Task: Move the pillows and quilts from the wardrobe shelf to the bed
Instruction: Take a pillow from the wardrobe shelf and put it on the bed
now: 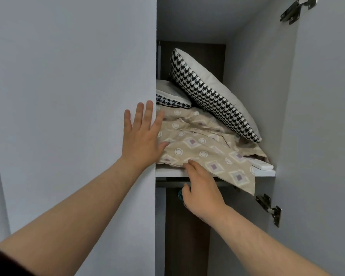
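A beige patterned quilt (203,144) lies crumpled on the white wardrobe shelf (264,173), one corner hanging over its front edge. On the quilt, a black-and-white houndstooth pillow (209,96) leans tilted against the right wall. A second houndstooth pillow (171,96) lies flat at the left, partly hidden by the door. My left hand (142,136) is spread flat with straight fingers at the door's edge, its thumb touching the quilt. My right hand (199,188) reaches up at the shelf's front edge, fingertips touching the quilt's lower edge.
The left wardrobe door (78,96) stands closed beside the opening. The right door (323,116) is swung open with metal hinges (270,209). A white remote-like object (262,165) lies on the shelf's right end. A dark compartment with a rail (187,226) sits below.
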Demonstrator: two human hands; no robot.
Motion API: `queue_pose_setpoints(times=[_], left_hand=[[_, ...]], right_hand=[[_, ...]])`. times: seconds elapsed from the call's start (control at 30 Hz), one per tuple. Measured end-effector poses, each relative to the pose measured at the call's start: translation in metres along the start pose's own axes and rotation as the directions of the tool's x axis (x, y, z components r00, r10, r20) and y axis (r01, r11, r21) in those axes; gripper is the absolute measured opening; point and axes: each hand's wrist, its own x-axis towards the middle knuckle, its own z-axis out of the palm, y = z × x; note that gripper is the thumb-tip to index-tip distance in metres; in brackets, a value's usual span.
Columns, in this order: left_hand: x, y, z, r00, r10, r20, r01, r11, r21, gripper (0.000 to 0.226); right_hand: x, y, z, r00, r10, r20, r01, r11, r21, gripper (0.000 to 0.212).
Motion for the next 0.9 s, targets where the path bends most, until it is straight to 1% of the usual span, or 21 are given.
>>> queue_pose_setpoints(times=[0.1, 0.2, 0.3, 0.47, 0.57, 0.73, 0.83, 0.9], left_hand=[[0.001, 0.01, 0.005, 0.994, -0.103, -0.021, 0.103, 0.995, -0.007, 0.094], [0.0, 0.013, 0.003, 0.991, -0.131, -0.021, 0.131, 0.991, -0.035, 0.101], [-0.003, 0.018, -0.004, 0.983, -0.182, -0.037, 0.178, 0.979, -0.1, 0.105], [-0.025, 0.023, -0.036, 0.969, -0.227, -0.095, 0.195, 0.944, -0.267, 0.102], [-0.046, 0.027, -0.071, 0.962, -0.266, -0.055, 0.231, 0.908, -0.351, 0.106], [-0.082, 0.023, -0.133, 0.949, -0.313, -0.047, 0.272, 0.883, -0.382, 0.113], [-0.1, 0.015, -0.168, 0.948, -0.317, -0.023, 0.283, 0.876, -0.389, 0.115], [-0.113, 0.008, -0.188, 0.945, -0.328, -0.006, 0.297, 0.864, -0.406, 0.114]], right_hand=[[0.014, 0.016, 0.008, 0.999, -0.037, 0.027, 0.04, 0.995, -0.096, 0.062], [0.012, 0.033, 0.021, 0.996, -0.072, 0.045, 0.081, 0.967, -0.242, 0.063], [0.012, 0.044, 0.031, 0.992, -0.114, 0.058, 0.127, 0.947, -0.295, 0.066], [0.018, 0.053, 0.036, 0.984, -0.177, -0.02, 0.166, 0.952, -0.255, 0.066], [0.018, 0.053, 0.038, 0.987, -0.16, -0.025, 0.15, 0.96, -0.237, 0.064], [0.02, 0.046, 0.037, 0.994, -0.109, -0.008, 0.104, 0.962, -0.254, 0.065], [0.021, 0.037, 0.028, 0.998, -0.055, -0.015, 0.051, 0.98, -0.19, 0.07], [0.019, 0.02, 0.017, 0.999, -0.022, -0.035, 0.018, 0.993, -0.117, 0.065]])
